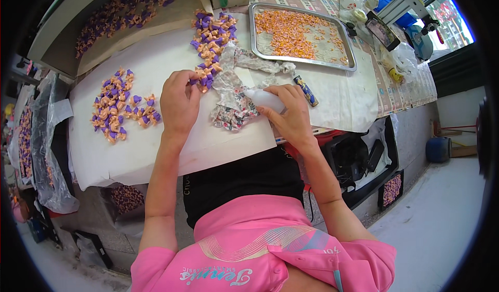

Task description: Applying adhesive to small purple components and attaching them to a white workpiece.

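Note:
My left hand (180, 102) has its fingers pinched together at the near end of a heap of small purple-and-peach figures (212, 42). A bit of purple shows at its fingertips, so it seems to grip one figure, mostly hidden. In my right hand (291, 112) is a white squeeze bottle (267, 100), tilted, its narrow nozzle pointing left toward the heap. Under the nozzle lies a crumpled floral cloth (231, 110). A second, looser group of the same figures (117, 102) is spread on the white paper (156, 154) left of my left hand.
Behind the cloth stands a metal tray (306, 59) of small orange pieces. A blue patterned tube (305, 91) lies right of my right hand. A phone on a stand (383, 30) is at the right. More figures fill an open-fronted box (57, 37) at far left.

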A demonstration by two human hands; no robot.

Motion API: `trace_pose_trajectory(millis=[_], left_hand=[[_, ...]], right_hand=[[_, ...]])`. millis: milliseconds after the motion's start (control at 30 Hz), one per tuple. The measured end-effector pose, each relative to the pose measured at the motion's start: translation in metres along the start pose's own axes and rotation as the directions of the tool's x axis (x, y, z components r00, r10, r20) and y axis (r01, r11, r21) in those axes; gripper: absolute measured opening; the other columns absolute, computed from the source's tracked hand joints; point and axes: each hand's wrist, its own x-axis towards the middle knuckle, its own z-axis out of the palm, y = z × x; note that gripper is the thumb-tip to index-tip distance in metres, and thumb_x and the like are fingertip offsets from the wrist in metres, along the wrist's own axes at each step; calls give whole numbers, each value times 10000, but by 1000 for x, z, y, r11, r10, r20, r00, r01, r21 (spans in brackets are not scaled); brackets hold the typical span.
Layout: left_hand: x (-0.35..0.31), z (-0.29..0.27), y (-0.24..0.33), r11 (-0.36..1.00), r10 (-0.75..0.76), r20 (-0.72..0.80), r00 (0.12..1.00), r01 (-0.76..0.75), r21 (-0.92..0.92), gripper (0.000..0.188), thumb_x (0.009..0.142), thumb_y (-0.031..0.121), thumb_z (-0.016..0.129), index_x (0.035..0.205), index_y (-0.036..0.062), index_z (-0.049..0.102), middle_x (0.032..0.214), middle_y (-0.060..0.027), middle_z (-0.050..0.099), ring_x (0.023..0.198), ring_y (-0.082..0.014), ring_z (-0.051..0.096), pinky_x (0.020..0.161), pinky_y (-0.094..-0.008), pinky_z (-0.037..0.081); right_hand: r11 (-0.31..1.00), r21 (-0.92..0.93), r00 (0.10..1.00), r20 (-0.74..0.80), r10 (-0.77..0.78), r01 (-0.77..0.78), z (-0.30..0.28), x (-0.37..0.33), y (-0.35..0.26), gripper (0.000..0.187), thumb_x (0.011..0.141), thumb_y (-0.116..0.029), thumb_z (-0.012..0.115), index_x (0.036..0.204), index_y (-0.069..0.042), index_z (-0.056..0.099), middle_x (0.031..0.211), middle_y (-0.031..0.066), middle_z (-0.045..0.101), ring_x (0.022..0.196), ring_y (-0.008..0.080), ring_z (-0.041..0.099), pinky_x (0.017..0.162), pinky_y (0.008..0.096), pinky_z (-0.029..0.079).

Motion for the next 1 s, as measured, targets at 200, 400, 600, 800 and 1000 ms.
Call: trace_pose_trajectory(millis=[200, 400, 600, 800, 1000], left_hand=[[-23, -6, 13, 993, 103, -116, 988, -95, 68, 181, 786, -54, 569, 952, 7, 607, 945, -115, 603, 814, -205, 598, 708, -295, 487], [-62, 3, 35, 799, -196, 114, 974, 226, -558, 139, 867, -33, 564, 995, -6, 610, 956, -35, 585, 877, -85, 543, 751, -224, 448], [-83, 10, 47, 486, -312, 356, 881, 470, -737, 191, 902, 2, 614, 1091, -15, 591, 980, -12, 585, 855, -49, 520, 761, -182, 428], [-89, 14, 44, 424, -319, 385, 866, 493, -760, 240, 878, 39, 664, 1102, 0, 588, 1007, -38, 622, 880, -82, 572, 784, -228, 484], [-88, 13, 42, 416, -315, 406, 858, 510, -753, 225, 879, 24, 655, 1092, -2, 586, 1018, -45, 626, 887, -85, 577, 791, -230, 485]], right_hand=[[972, 229, 991, -108, 74, -48, -1, -13, -6, 349, 749, -97, 778, 1046, 1, 623, 956, 102, 605, 888, 228, 588, 771, 323, 470], [750, 625, 969, 41, 244, -216, -8, -28, -25, 333, 790, -102, 776, 1053, -1, 600, 997, 33, 560, 816, 88, 565, 646, 213, 461], [723, 675, 970, -44, 238, -147, -17, -39, -38, 366, 768, -134, 809, 1048, -4, 613, 973, 25, 533, 792, 73, 540, 630, 194, 436], [839, 543, 974, -197, 112, 13, -15, -42, -43, 346, 717, -156, 847, 979, -18, 668, 886, 53, 570, 808, 154, 536, 680, 262, 436], [903, 421, 973, -228, 22, 78, -13, -42, -43, 368, 711, -191, 850, 993, -28, 679, 824, 55, 572, 753, 163, 540, 642, 261, 432]])
